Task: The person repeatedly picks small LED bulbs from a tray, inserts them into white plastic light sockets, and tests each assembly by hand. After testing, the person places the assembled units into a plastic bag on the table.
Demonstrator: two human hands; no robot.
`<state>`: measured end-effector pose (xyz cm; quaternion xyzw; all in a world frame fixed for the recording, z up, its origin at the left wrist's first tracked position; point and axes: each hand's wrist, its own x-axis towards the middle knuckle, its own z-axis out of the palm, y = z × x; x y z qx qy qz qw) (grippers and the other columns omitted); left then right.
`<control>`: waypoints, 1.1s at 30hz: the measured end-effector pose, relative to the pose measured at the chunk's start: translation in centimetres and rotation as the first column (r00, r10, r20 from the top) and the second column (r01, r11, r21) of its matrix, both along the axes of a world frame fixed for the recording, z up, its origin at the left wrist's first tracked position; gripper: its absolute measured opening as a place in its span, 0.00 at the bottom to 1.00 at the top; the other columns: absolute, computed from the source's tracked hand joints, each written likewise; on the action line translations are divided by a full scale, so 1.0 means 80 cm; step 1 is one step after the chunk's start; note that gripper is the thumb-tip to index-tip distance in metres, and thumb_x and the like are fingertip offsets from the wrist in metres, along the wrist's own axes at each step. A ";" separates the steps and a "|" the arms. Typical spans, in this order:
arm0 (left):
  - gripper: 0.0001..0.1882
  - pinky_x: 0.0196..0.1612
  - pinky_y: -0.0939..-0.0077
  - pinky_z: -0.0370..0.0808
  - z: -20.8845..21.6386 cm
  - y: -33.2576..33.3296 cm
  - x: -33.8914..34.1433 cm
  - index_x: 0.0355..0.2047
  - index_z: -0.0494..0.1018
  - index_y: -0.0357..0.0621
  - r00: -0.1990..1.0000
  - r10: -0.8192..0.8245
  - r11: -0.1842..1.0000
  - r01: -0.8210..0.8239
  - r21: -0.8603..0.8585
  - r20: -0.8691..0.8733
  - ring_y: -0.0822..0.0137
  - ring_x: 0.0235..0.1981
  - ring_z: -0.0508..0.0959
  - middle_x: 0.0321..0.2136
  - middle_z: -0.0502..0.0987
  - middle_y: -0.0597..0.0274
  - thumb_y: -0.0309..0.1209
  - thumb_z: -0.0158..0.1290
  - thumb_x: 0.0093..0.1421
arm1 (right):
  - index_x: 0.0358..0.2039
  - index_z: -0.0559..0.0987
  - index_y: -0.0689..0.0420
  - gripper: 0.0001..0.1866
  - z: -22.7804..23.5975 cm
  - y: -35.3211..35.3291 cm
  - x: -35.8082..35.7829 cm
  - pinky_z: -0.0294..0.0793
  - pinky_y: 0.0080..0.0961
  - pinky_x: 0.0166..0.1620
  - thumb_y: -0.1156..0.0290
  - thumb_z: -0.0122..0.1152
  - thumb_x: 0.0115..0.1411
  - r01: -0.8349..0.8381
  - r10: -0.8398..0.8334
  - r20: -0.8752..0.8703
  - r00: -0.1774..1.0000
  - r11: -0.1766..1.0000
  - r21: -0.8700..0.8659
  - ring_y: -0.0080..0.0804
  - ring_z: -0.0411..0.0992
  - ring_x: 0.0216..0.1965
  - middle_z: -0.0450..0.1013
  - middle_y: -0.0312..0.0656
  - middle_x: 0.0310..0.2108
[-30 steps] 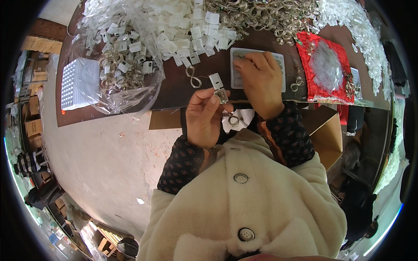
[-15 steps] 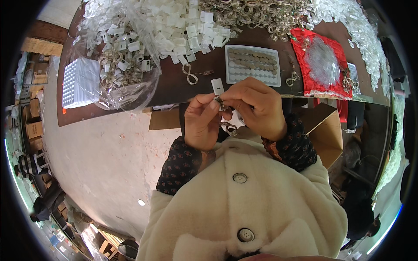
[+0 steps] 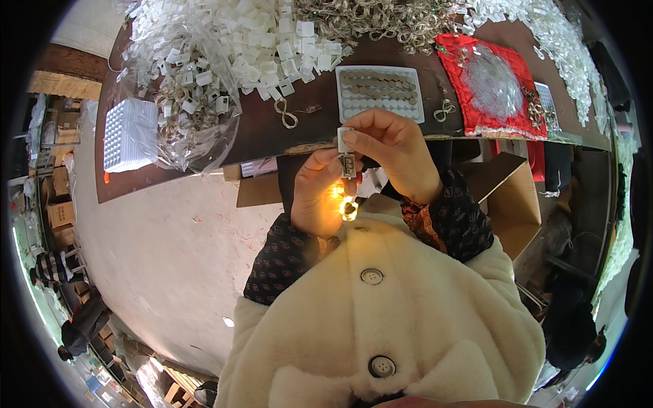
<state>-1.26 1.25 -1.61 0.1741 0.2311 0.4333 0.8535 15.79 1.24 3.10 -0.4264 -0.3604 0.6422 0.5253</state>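
My left hand [image 3: 316,194] is closed on a small battery holder [image 3: 347,166] with metal contacts, held between thumb and fingers in front of my coat. Below it hangs a coil of string light [image 3: 348,208], glowing warm yellow. Just above, my right hand [image 3: 403,155] pinches a small white plastic case [image 3: 344,140] between thumb and fingers. The case is upright and close over the holder; whether they touch is hard to make out. On the table beyond my hands lies a white tray [image 3: 343,109] with rows of coin-like discs [image 3: 378,86].
At the table's left, a clear plastic bag [image 3: 221,146] holds wired cases, beside stacked white trays [image 3: 129,139]. White cases [image 3: 265,47] and wire coils [image 3: 388,24] lie heaped behind. A red cloth [image 3: 469,102] carries clear strands [image 3: 493,85]. An open cardboard box [image 3: 520,204] stands below the edge.
The string light has gone from unlit to glowing. My right hand has risen slightly with the white case, and the holder's contacts now show in my left hand.
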 end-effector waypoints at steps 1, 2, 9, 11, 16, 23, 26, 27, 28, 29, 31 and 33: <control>0.10 0.37 0.74 0.74 0.002 -0.002 0.000 0.44 0.75 0.44 1.000 -0.016 1.000 0.016 0.000 -0.023 0.67 0.32 0.76 0.37 0.80 0.56 0.32 0.58 0.64 | 0.42 0.78 0.66 0.08 0.000 -0.001 0.000 0.76 0.19 0.35 0.77 0.61 0.65 0.030 -0.036 0.082 0.996 0.997 0.074 0.20 0.75 0.30 0.77 0.39 0.33; 0.11 0.38 0.74 0.74 0.003 -0.002 0.001 0.44 0.75 0.44 0.999 -0.031 0.999 0.032 -0.028 0.025 0.67 0.32 0.76 0.37 0.80 0.57 0.33 0.58 0.64 | 0.40 0.78 0.66 0.06 0.000 -0.004 -0.004 0.76 0.19 0.31 0.78 0.62 0.64 0.078 -0.104 0.153 0.983 0.983 0.166 0.19 0.75 0.29 0.77 0.39 0.32; 0.21 0.58 0.64 0.71 0.011 -0.003 0.004 0.56 0.66 0.46 0.979 -0.119 0.991 0.107 0.078 0.165 0.64 0.50 0.75 0.48 0.74 0.62 0.43 0.50 0.69 | 0.38 0.81 0.62 0.13 -0.006 -0.005 0.000 0.76 0.29 0.46 0.89 0.64 0.52 -0.136 -0.155 0.342 0.927 0.711 0.690 0.37 0.76 0.44 0.77 0.46 0.43; 0.21 0.58 0.64 0.71 0.011 -0.006 0.005 0.57 0.66 0.47 0.985 -0.102 0.995 0.100 0.020 0.140 0.64 0.50 0.75 0.48 0.74 0.61 0.43 0.50 0.70 | 0.37 0.81 0.62 0.14 -0.009 -0.006 -0.001 0.77 0.29 0.45 0.90 0.62 0.51 -0.144 -0.204 0.379 0.903 0.687 0.713 0.37 0.76 0.44 0.77 0.45 0.43; 0.22 0.56 0.69 0.71 0.006 -0.018 0.009 0.58 0.67 0.45 0.994 -0.023 0.999 0.027 -0.030 0.109 0.68 0.53 0.73 0.49 0.73 0.63 0.44 0.50 0.69 | 0.35 0.80 0.63 0.14 -0.015 -0.009 -0.015 0.78 0.28 0.43 0.92 0.58 0.49 -0.010 -0.346 0.288 0.893 0.624 0.781 0.37 0.77 0.42 0.77 0.46 0.40; 0.23 0.62 0.64 0.68 -0.010 -0.018 0.020 0.58 0.67 0.45 0.925 -0.038 0.999 0.030 0.026 0.378 0.65 0.56 0.71 0.53 0.72 0.62 0.47 0.45 0.72 | 0.44 0.81 0.62 0.15 -0.032 -0.019 0.006 0.76 0.37 0.50 0.83 0.67 0.54 -0.115 -0.439 0.386 0.812 0.527 0.842 0.46 0.75 0.48 0.76 0.48 0.48; 0.14 0.52 0.68 0.68 -0.014 -0.013 0.028 0.49 0.71 0.46 0.981 -0.110 0.993 0.104 0.048 0.160 0.68 0.43 0.72 0.45 0.75 0.61 0.41 0.48 0.71 | 0.42 0.82 0.60 0.11 -0.035 -0.041 0.049 0.76 0.37 0.50 0.79 0.65 0.57 -0.182 -0.473 0.547 0.690 0.619 0.764 0.45 0.77 0.46 0.78 0.47 0.47; 0.12 0.48 0.69 0.67 -0.016 -0.011 0.032 0.46 0.71 0.46 0.968 -0.134 0.986 0.110 0.122 0.211 0.68 0.38 0.70 0.43 0.76 0.61 0.39 0.49 0.70 | 0.41 0.82 0.59 0.10 -0.037 -0.045 0.072 0.77 0.37 0.48 0.80 0.64 0.58 -0.182 -0.508 0.597 0.621 0.647 0.740 0.45 0.78 0.44 0.79 0.46 0.45; 0.09 0.45 0.69 0.63 -0.016 -0.014 0.036 0.41 0.71 0.45 0.984 -0.076 0.996 0.069 0.048 0.161 0.68 0.33 0.65 0.39 0.75 0.61 0.37 0.50 0.69 | 0.40 0.82 0.59 0.09 -0.040 -0.048 0.095 0.77 0.35 0.47 0.80 0.63 0.59 -0.045 -0.625 0.614 0.482 0.682 0.730 0.44 0.78 0.42 0.79 0.46 0.44; 0.09 0.44 0.70 0.63 -0.017 -0.012 0.039 0.42 0.71 0.45 0.990 -0.059 0.996 0.051 0.067 0.129 0.68 0.34 0.65 0.36 0.75 0.61 0.36 0.50 0.69 | 0.40 0.83 0.59 0.08 -0.044 -0.048 0.121 0.78 0.33 0.45 0.80 0.62 0.59 0.090 -0.694 0.647 0.315 0.701 0.708 0.43 0.79 0.40 0.80 0.45 0.42; 0.08 0.43 0.70 0.63 -0.017 -0.011 0.043 0.42 0.71 0.45 0.987 -0.050 0.998 0.044 0.045 0.152 0.69 0.34 0.65 0.36 0.75 0.62 0.35 0.49 0.69 | 0.40 0.83 0.59 0.09 -0.052 -0.043 0.177 0.78 0.29 0.41 0.79 0.64 0.58 0.259 -0.701 0.713 -0.025 0.685 0.681 0.41 0.80 0.38 0.80 0.46 0.40; 0.08 0.43 0.70 0.63 -0.018 -0.012 0.046 0.41 0.71 0.46 0.988 -0.078 0.996 0.071 0.054 0.136 0.69 0.34 0.65 0.36 0.74 0.63 0.35 0.49 0.69 | 0.41 0.83 0.54 0.10 -0.062 -0.039 0.216 0.77 0.34 0.37 0.76 0.66 0.57 0.383 -0.640 0.768 -0.024 0.704 0.598 0.45 0.77 0.33 0.78 0.46 0.35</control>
